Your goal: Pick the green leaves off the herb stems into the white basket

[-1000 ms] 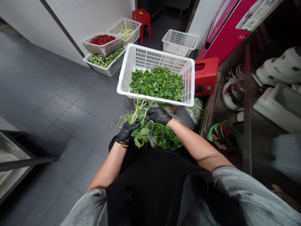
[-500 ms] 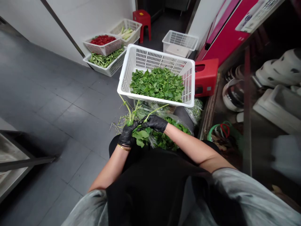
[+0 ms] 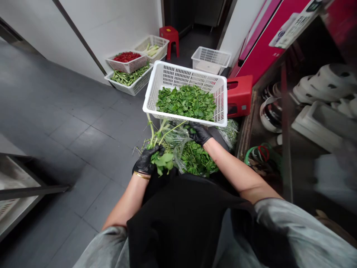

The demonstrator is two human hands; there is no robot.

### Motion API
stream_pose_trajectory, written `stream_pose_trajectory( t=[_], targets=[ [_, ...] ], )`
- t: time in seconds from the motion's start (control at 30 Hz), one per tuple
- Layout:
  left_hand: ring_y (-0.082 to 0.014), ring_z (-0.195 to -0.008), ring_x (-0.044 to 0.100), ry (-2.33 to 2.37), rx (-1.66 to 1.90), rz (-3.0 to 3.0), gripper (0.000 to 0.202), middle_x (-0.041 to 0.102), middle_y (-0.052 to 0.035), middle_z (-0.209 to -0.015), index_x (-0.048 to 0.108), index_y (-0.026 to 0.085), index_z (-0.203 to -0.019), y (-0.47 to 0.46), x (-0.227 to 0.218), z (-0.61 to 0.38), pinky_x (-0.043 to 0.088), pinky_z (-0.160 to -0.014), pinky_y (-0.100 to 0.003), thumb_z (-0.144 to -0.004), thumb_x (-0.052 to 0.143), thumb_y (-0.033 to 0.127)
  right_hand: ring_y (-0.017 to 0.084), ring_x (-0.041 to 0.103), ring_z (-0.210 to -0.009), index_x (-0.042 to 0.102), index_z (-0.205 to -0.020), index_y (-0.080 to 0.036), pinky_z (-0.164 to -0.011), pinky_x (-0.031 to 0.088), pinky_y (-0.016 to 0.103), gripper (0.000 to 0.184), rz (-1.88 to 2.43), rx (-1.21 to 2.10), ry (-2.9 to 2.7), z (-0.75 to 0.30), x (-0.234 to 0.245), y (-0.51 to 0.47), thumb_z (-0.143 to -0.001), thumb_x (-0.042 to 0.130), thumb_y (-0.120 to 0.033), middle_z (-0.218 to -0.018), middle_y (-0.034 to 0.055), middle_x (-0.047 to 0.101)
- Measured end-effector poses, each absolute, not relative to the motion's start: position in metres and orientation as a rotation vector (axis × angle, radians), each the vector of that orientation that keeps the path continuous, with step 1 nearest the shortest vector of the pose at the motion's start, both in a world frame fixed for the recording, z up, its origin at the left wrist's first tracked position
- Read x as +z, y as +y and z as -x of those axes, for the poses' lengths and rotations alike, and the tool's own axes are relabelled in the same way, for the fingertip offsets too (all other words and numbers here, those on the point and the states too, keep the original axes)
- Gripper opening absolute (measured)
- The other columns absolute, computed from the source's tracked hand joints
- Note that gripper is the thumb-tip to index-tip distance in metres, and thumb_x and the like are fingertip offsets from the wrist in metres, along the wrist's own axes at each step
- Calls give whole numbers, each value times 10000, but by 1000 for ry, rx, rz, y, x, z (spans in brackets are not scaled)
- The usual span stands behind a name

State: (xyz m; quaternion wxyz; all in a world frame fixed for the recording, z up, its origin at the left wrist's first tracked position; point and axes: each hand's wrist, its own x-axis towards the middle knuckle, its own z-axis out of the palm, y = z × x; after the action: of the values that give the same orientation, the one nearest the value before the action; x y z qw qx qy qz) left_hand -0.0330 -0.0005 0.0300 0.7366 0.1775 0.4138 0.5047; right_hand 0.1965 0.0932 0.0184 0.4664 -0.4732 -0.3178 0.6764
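Note:
My left hand [image 3: 148, 159], in a black glove, is closed around a bunch of leafy green stems [image 3: 156, 136]. Pale stalks point up from the grip and broad leaves droop on its right. My right hand [image 3: 198, 133], also gloved in black, is at the front rim of the white slotted basket [image 3: 153, 87], with a few green leaves pinched in its fingers. Picked green leaves [image 3: 186, 102] cover the basket's floor. Below my right hand, an open clear plastic bag [image 3: 180, 143] holds more greens [image 3: 196, 158]. Thin stripped stems lie behind my left hand.
Baskets of red chillies [image 3: 126, 57], green pods [image 3: 126, 78] and pale stalks [image 3: 152, 49] stand by the wall near a red stool [image 3: 170, 37]. A red plastic stool [image 3: 240, 97] lies beside the big basket. Crockery shelves [image 3: 287, 149] line the right; a metal table [image 3: 21, 193] stands left.
My right hand has moved away from my left, up and right to the basket's front rim, carrying leaves. My left hand keeps the bunch, slightly lower and left. The camera view has shifted a little.

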Motion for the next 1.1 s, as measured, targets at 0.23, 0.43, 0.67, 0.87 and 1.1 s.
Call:
stream_pose_trajectory(
  t=[0.23,0.43,0.67,0.87,1.1],
  targets=[
    [-277,-951,690,850,1137,-344,324,745,-99,-923,717,142,-914,6,21,5,569,-832,-390,-607,791,214,129,570,-660,678,-688,-131,-616,460,247,365,1081,1653,-1453,-151,11,56,-533,822,-428,-674,-4,652],
    [-307,-1001,676,847,1062,-384,332,738,-125,-957,722,140,-948,7,16,-2,561,-839,-420,-678,747,332,139,579,-687,722,-747,-137,-677,475,276,385,1062,1806,-1570,-147,7,56,-509,827,-422,-721,-14,659],
    [-307,-1048,655,885,1159,-370,314,739,-112,-992,738,143,-888,15,1,4,543,-868,-413,-672,756,371,116,522,-561,652,-593,-124,-585,440,271,375,1151,1923,-1365,-153,-20,63,-432,863,-390,-561,-32,587],
    [-246,-1012,665,1002,1432,-442,263,752,-56,-935,742,192,-782,30,-5,12,527,-874,-352,-681,759,434,153,602,-643,667,-652,-137,-633,454,278,427,1254,1726,-887,-142,-39,84,-475,819,-495,-607,5,647],
    [-219,-776,682,1459,1200,-693,250,755,-51,-791,769,171,-768,49,2,49,522,-734,-307,-623,797,373,167,642,-769,706,-799,-155,-621,466,262,354,1119,1467,-1138,-193,-1,149,-619,791,-447,-839,53,727]
  ],
)
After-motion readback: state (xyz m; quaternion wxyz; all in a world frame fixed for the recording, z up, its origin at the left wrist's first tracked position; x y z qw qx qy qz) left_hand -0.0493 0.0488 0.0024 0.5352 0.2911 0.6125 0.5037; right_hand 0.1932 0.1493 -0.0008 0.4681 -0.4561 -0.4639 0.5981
